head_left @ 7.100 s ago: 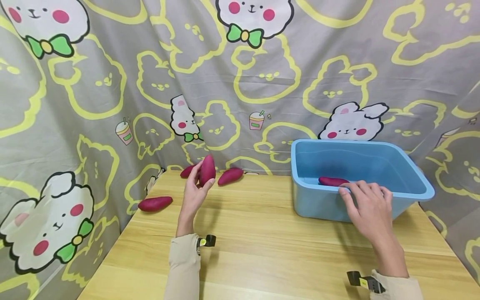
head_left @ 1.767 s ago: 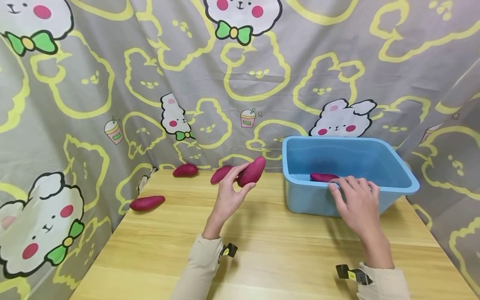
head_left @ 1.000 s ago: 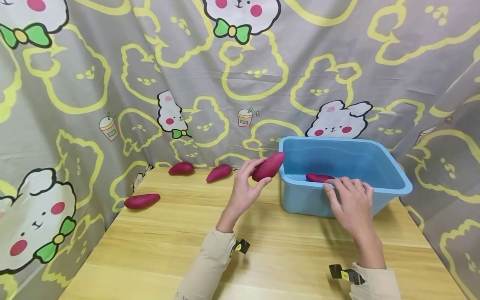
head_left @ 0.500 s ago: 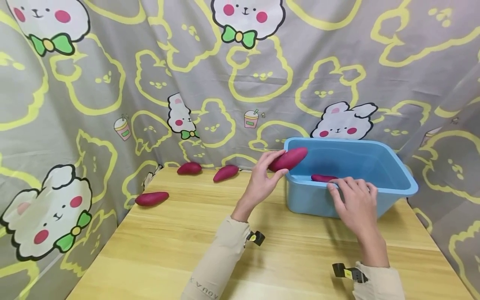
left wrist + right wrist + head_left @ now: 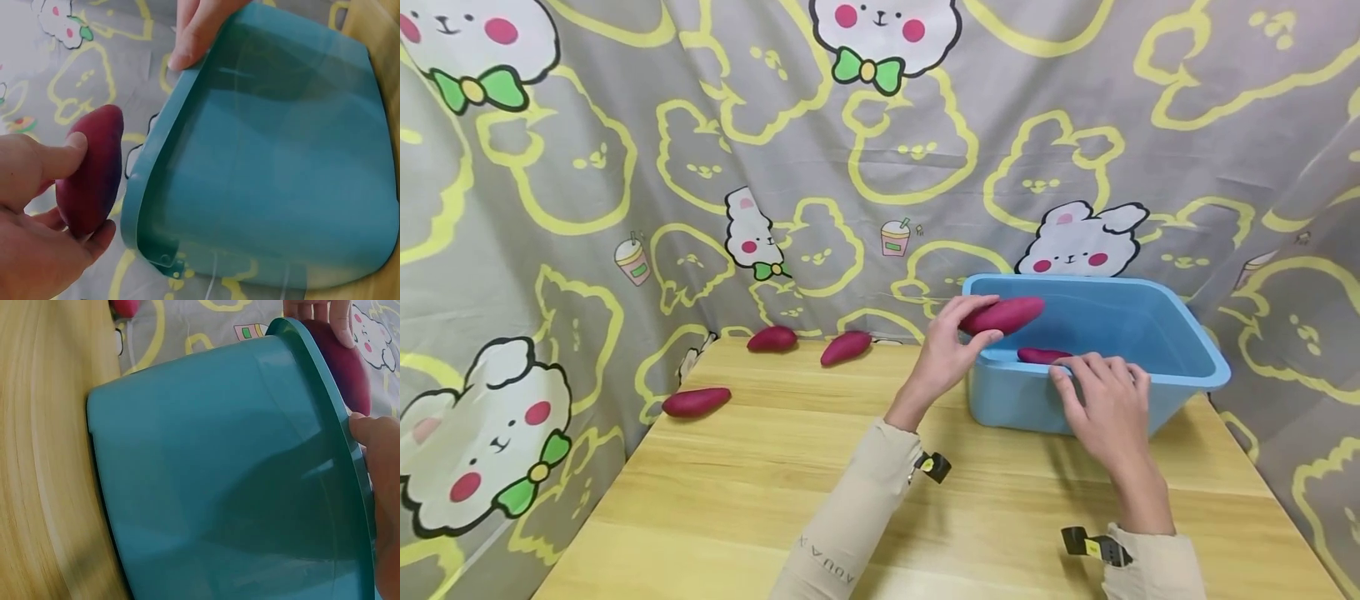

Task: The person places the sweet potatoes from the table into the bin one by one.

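A purple-skinned sweet potato [image 5: 1004, 316] is held in my left hand [image 5: 947, 354], thumb on one side and fingers on the other. It is raised over the left end of the blue plastic tub [image 5: 1022, 408], partly above the opening. My right hand [image 5: 1108, 408] grips the tub's near rim, fingers bent over it; the right wrist view shows the thumb [image 5: 365, 428] at the rim. Inside the tub lies another sweet potato [image 5: 1040, 356], partly hidden by the rim and right hand. In the left wrist view, the held sweet potato [image 5: 94, 169] is apart from the rim.
On the wooden table [image 5: 760, 500], one sweet potato [image 5: 696, 402] lies near the left edge. Two more, a sweet potato [image 5: 772, 338] and a sweet potato [image 5: 846, 348], lie along the back. A patterned grey curtain [image 5: 820, 167] hangs behind the table.
My left hand has carried the sweet potato rightward from the table's back left to over the tub, tilting it from upright to nearly level. The right hand has stayed on the rim.
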Motion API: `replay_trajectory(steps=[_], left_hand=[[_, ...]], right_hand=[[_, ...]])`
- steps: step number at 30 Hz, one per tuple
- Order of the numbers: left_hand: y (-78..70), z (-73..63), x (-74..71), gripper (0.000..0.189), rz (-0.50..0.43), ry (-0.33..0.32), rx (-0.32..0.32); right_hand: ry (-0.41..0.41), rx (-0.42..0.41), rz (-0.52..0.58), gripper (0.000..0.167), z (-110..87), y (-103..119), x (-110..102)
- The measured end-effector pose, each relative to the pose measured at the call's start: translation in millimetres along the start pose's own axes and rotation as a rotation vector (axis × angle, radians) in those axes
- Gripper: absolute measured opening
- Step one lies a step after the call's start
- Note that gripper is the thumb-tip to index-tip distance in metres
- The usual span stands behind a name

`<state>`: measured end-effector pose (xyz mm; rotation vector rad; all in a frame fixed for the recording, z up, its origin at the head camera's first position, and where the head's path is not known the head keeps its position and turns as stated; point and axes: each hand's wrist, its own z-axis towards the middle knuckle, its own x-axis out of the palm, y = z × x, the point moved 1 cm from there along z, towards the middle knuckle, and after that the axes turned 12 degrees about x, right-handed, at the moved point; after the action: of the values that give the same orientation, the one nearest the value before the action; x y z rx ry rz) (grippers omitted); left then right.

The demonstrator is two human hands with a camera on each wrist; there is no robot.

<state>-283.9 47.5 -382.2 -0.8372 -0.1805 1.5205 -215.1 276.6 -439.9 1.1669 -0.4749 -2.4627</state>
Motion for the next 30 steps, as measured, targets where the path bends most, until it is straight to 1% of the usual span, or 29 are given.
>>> replay_trajectory(steps=[6,10,13,19,24,30], left_hand=[[-4.3,8.4,2.7,0.048,0.035,0.049,0.03],[-5.9,12.0,4.9,0.048,0.075,0.093,0.005],[-5.5,11.1,6.6,0.047,0.095,0.11,-0.015],[-4.7,13.3,12.1,0.045,0.09,0.128,0.002],[-4.4,14.7,14.6,0.043,0.106,0.169,-0.025],[-0.2,13.0,16.4,0.037,0.113,0.217,-0.019]], right_hand=[[-0.02,-0.014,-0.007,0.032,2.3,2.9,-3.0],[-0.018,-0.009,-0.016,0.032,2.6,3.2,-4.7],[0.002,-0.005,-0.028,0.033,1.7,2.6,-3.5],[-0.007,0.005,-0.026,0.032,0.5,1.1,-5.1],[0.001,0.006,-0.035,0.033,1.0,0.6,-5.1],[-0.002,-0.009,-0.017,0.031,0.8,1.4,0.3]])
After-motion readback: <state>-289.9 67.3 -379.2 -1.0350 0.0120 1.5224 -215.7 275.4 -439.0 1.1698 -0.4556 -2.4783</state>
